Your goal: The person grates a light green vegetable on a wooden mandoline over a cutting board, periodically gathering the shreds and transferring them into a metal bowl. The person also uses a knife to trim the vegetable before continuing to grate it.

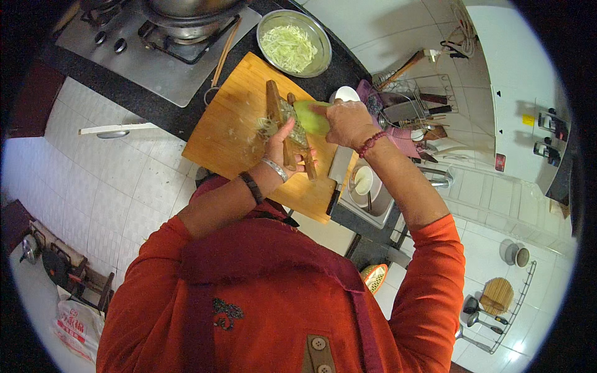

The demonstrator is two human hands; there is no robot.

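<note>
My left hand [281, 151] grips the lower end of a wooden-framed grater [285, 126], which is held tilted over a wooden cutting board [224, 126]. A pale green piece of vegetable [311, 116] is in my right hand [347, 122], against or close to the grater's right side. Thin shreds [265, 129] lie on the board left of the grater. A cleaver [341, 164] with a black handle rests at the board's right edge. Beyond the board, a metal bowl [294, 43] holds pale green shreds. The grater's underside and my right fingertips are partly hidden.
At the upper left is a gas stove [135, 60] with a large pan [191, 9]; wooden chopsticks [226, 51] lie beside it. A sink [380, 205] with bowls is right of the board. A white bowl [346, 94] stands behind my right hand, near a wire knife rack [415, 105].
</note>
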